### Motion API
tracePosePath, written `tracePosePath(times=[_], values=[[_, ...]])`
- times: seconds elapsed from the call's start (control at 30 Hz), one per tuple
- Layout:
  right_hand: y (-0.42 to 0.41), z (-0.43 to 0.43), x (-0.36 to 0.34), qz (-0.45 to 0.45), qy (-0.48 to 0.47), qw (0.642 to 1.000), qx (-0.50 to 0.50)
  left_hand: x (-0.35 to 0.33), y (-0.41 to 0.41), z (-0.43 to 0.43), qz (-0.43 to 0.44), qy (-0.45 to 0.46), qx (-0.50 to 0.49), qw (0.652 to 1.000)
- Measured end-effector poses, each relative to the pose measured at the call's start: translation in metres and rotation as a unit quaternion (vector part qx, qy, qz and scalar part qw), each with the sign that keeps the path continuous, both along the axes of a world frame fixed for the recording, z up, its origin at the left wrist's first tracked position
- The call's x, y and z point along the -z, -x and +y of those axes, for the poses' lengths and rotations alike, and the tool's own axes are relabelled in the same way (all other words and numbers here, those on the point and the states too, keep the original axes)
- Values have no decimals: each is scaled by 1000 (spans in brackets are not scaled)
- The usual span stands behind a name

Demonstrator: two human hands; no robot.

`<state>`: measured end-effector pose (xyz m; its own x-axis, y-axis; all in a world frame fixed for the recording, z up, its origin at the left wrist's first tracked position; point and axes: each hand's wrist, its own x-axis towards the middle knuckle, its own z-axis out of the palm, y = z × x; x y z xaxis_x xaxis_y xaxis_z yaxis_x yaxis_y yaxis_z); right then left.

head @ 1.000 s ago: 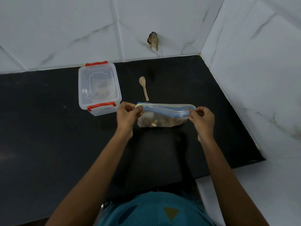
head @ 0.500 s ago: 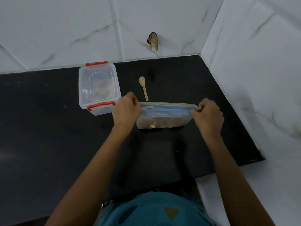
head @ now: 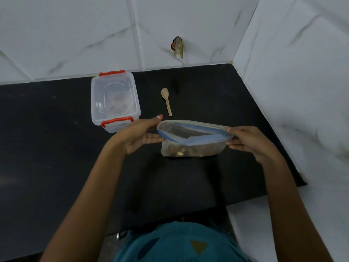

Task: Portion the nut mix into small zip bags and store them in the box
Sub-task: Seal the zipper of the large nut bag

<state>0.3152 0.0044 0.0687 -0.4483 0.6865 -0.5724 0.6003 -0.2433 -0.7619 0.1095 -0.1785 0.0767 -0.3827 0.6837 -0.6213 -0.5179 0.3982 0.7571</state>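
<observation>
One zip bag (head: 190, 148) of nut mix, upright on counter (head: 47, 148); left hand (head: 136, 137) and right hand (head: 251, 142), each grip pinched on a rim end, likely spreading the mouth for the spoon (head: 166, 101) beyond.

Box (head: 115, 99): beyond the left hand (head: 137, 138), brownish shapes under its lid, too hazy to name.
Nut mix (head: 181, 151): between the left hand and right hand (head: 251, 143), blurred behind the zip bag (head: 200, 141) film.
Table (head: 47, 148): cut off left of the left hand.
</observation>
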Motion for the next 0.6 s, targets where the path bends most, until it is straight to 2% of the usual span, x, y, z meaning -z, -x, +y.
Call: tracePosePath(times=[0.07,0.13,0.23,0.37,0.47,0.6], values=[[-8,4,-1,15,26,1000,-2,2,1,-4,-46,-15,-25,999],[-10,6,-1,18,9,1000,-13,3,0,-6,-39,-18,-9,999],[-7,7,-1,-1,-1,999,-34,3,-1,-5,62,11,54,997],[-3,11,-3,-49,3,991,-127,3,0,-1,235,39,140,961],[0,14,-4,-57,5,980,-189,4,-1,0,306,20,163,938],[16,8,1,-10,2,976,-218,6,-3,3,372,1,187,909]])
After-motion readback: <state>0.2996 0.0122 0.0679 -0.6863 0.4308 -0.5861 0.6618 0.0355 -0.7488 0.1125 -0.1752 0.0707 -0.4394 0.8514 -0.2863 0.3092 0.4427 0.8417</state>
